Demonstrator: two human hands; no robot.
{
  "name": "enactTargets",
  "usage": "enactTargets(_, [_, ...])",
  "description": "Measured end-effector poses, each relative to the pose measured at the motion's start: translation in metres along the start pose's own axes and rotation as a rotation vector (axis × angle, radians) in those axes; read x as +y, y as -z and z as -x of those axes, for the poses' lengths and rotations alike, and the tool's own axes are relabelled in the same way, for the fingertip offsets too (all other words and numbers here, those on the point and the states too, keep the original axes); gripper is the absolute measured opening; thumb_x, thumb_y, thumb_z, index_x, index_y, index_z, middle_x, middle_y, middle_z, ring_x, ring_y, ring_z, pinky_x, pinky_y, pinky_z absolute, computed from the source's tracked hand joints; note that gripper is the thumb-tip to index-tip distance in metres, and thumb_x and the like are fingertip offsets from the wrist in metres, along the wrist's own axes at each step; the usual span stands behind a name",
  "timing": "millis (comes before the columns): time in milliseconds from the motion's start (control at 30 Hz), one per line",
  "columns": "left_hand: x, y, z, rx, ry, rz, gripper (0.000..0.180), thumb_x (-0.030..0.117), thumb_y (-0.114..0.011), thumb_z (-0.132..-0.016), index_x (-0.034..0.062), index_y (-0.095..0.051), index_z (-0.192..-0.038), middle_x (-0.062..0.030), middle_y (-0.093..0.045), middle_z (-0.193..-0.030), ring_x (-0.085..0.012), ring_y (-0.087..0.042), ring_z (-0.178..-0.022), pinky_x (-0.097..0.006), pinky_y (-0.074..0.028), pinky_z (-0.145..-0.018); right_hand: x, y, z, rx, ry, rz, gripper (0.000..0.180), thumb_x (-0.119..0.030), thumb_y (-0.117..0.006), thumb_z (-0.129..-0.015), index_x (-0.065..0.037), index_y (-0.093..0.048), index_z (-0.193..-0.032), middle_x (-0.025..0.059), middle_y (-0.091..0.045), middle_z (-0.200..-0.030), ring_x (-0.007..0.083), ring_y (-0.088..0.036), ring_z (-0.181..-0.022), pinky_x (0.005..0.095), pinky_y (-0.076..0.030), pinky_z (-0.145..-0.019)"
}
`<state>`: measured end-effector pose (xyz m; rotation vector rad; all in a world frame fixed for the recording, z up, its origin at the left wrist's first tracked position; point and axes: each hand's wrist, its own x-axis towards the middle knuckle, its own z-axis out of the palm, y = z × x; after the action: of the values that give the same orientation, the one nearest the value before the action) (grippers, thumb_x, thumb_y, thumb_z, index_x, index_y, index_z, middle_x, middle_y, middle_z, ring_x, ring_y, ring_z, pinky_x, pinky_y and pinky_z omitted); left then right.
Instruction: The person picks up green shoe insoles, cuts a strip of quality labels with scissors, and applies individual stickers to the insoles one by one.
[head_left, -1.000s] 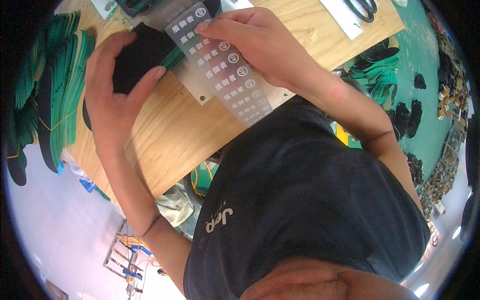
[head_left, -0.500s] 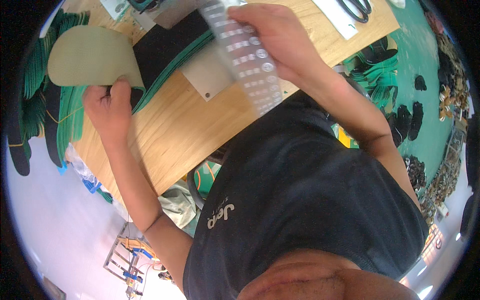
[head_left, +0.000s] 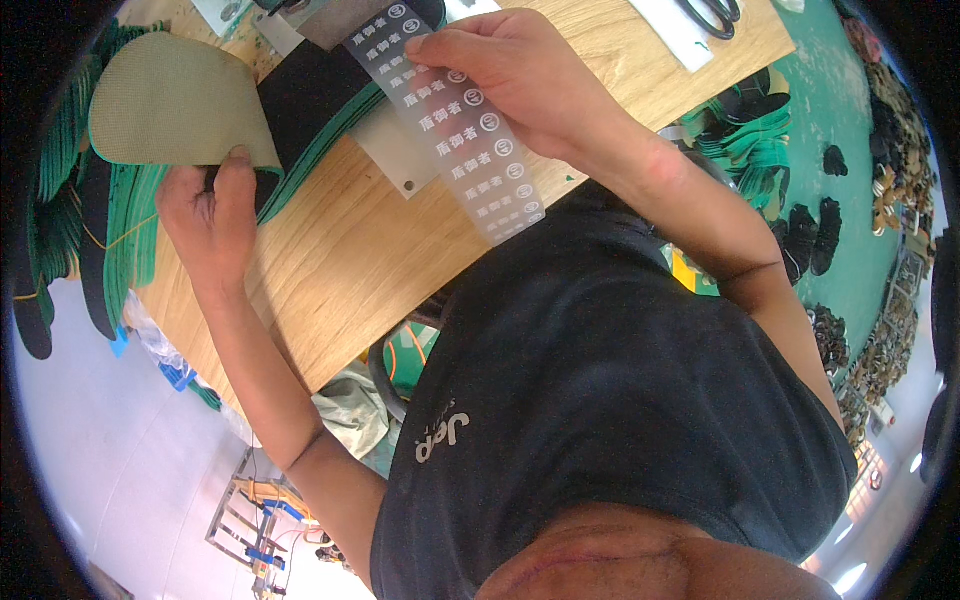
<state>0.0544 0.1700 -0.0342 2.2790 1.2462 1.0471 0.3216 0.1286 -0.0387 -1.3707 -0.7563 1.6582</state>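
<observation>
My left hand (head_left: 212,215) pinches the near edge of a shoe insole (head_left: 180,100), bent back so that its beige textured underside shows. Beneath and beside it lies a stack of black insoles (head_left: 310,105) with green edges. A translucent film strip (head_left: 465,140) with rows of white printed marks hangs from my right hand (head_left: 525,85), thumb and fingers closed on its edge. Its far end reaches over the insoles beside a grey metal machine part (head_left: 340,25); its near end hangs by the table's front edge. Partly behind the strip, a thin metal plate (head_left: 395,165) lies on the table.
The wooden table (head_left: 320,280) slants across the view. Bundled green-and-black insoles (head_left: 130,220) stand at its left end. Black-handled scissors (head_left: 712,18) rest on a white sheet (head_left: 668,35) at the far right. More insoles (head_left: 745,140) are piled beyond the table's right edge.
My right hand has moved left with the film strip, bringing its far end nearer the machine part. My left hand and the bent insole have shifted slightly left.
</observation>
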Motion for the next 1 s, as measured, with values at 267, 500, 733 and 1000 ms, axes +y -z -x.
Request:
enactTargets(267, [0.005,-0.001,0.0,-0.044,0.004,-0.029,0.01,0.009,-0.063,-0.083,-0.0006,-0.061,-0.081,-0.0096,-0.059,-0.07,-0.0164,-0.051,-0.066,-0.03,-0.042,-0.063,0.002,0.002,-0.003,-0.007,0.041,0.025,0.027,-0.02,-0.061,-0.093,0.002,-0.067,-0.079,0.0026,-0.061,-0.067,0.0094,-0.053,-0.056,0.0257,-0.042,-0.051])
enactTargets(500, [0.017,-0.007,-0.002,-0.091,0.061,0.014,0.024,0.012,-0.064,-0.084,-0.0011,-0.062,-0.105,-0.0124,-0.064,-0.085,-0.0203,-0.058,-0.076,-0.028,-0.046,-0.074,0.004,0.003,-0.003,0.002,0.09,0.119,0.028,-0.021,-0.06,-0.094,0.002,-0.067,-0.079,0.0009,-0.06,-0.067,0.0082,-0.052,-0.058,0.0266,-0.041,-0.052])
enactTargets(733, [0.028,-0.019,-0.011,-0.125,-0.076,-0.217,0.062,0.03,-0.083,-0.073,0.0004,-0.06,-0.123,-0.0173,-0.067,-0.106,-0.0289,-0.066,-0.099,-0.034,-0.05,-0.087,0.002,0.005,0.001,-0.033,0.065,0.076,0.028,-0.021,-0.058,-0.094,0.002,-0.068,-0.081,0.0035,-0.063,-0.071,0.0102,-0.055,-0.061,0.0255,-0.043,-0.056])
enactTargets(1000, [0.035,-0.016,-0.011,-0.113,-0.038,-0.194,0.047,0.023,-0.079,-0.075,0.0,-0.065,-0.114,-0.016,-0.069,-0.1,-0.0253,-0.067,-0.092,-0.031,-0.051,-0.083,0.012,0.034,0.016,0.051,0.162,-0.179,0.018,-0.016,-0.063,-0.093,0.0,-0.066,-0.085,0.0048,-0.066,-0.073,0.0084,-0.061,-0.057,0.0207,-0.05,-0.052])
